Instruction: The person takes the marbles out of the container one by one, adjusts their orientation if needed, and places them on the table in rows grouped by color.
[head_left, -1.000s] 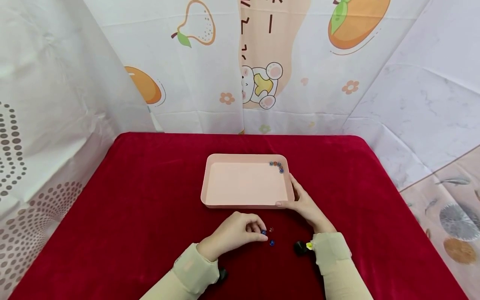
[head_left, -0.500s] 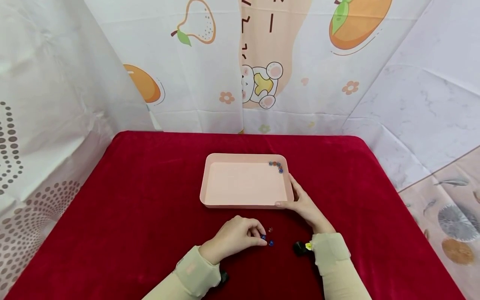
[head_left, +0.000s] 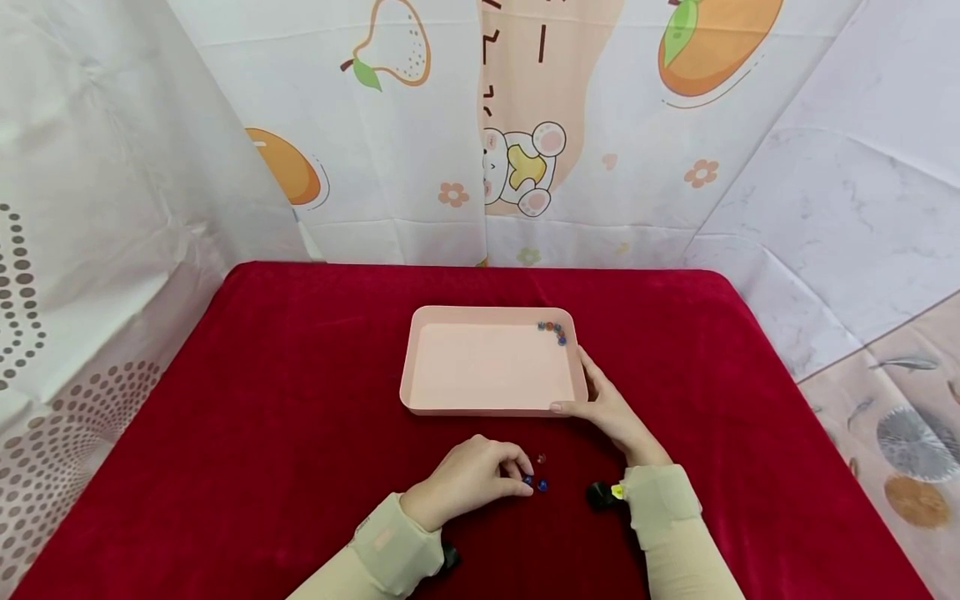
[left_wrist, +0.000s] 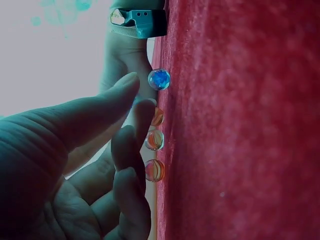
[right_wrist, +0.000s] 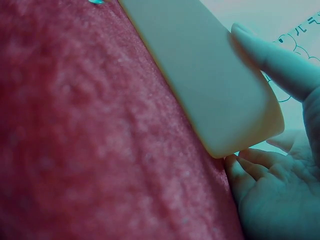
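Note:
My left hand (head_left: 474,473) is low over the red cloth in front of the tray, pinching a blue marble (head_left: 528,480) between thumb and fingertips. In the left wrist view the fingers mostly hide it. Just right of it lies another blue marble (head_left: 543,485), clear with a blue core (left_wrist: 159,79). A reddish clear marble (head_left: 542,458) rests a little farther off. Beyond the fingers, the left wrist view has orange-streaked marbles (left_wrist: 155,170) in a row. My right hand (head_left: 611,412) grips the near right corner of the pink tray (head_left: 480,412), thumb on the front rim.
Several blue and orange marbles (head_left: 561,340) sit inside the tray along its far right corner. Red cloth (head_left: 300,400) covers the table. A printed curtain (head_left: 390,167) hangs behind it. A black wrist device (head_left: 600,495) is near the right cuff.
My left hand has come slightly toward me with its blue marble, bringing it beside the other blue one. The right hand stays on the tray.

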